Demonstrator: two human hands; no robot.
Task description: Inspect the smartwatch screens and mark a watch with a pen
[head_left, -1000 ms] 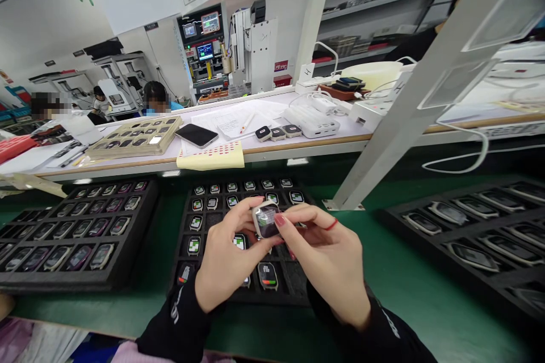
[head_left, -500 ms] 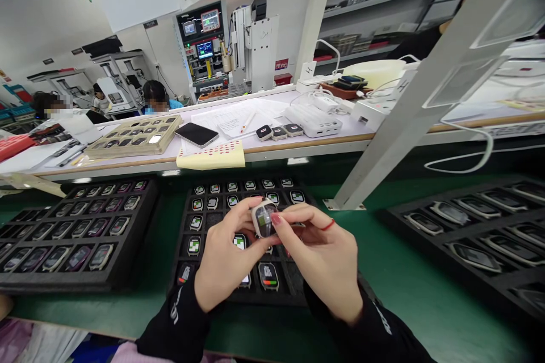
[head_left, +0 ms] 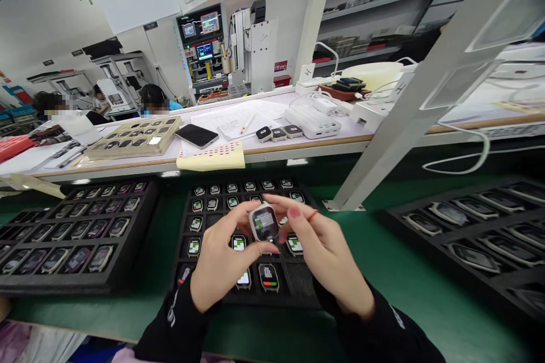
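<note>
Over a black middle tray [head_left: 272, 298] of watches [head_left: 268, 277] in square compartments, the left hand [head_left: 221, 261] pinches a pale-rimmed watch [head_left: 264, 223] between thumb and fingers, while the right hand [head_left: 330, 249] is beside it, fingers loosely spread, their contact unclear. On the green tabletop [head_left: 147, 309], a left tray [head_left: 85, 282] and a right tray [head_left: 395, 217] hold more watches in rows. Farther, on the raised shelf [head_left: 272, 154], a beige tray [head_left: 128, 153] holds dark-faced pieces [head_left: 138, 142].

Pale-rimmed smartwatch [head_left: 264, 223], lit partly green, in left hand [head_left: 222, 258]
</note>
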